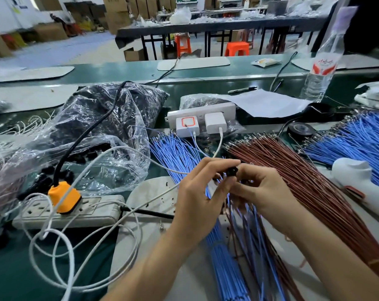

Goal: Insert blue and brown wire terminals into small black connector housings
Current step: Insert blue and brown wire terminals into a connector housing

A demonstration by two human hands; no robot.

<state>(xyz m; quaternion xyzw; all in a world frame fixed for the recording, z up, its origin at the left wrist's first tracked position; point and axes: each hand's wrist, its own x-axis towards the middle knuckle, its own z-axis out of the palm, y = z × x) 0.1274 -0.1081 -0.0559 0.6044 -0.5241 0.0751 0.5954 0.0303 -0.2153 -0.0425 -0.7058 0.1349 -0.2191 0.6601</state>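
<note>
Both hands meet above counter (12,276) centre. Left hand (197,192) pinches small black housing (233,171) from left; right hand (264,190) pinches it from right, fingers curled. Any wire in grip hidden by fingers. Beneath hands, blue wires (173,153) with brown wires (292,168) to right. White cable (127,148) crosses blue wires. Near left: grey power strip (97,213), orange plug (63,197), plastic bag (101,127). Far: white charger strip (201,111); bottle (321,68) far right.

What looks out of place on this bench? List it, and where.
Black connector housings lie loose outside the open plastic bag, on the table beside the orange plug. A white cable sprawls in tangled loops over the power strip. Dark specks litter the white mat.
</note>
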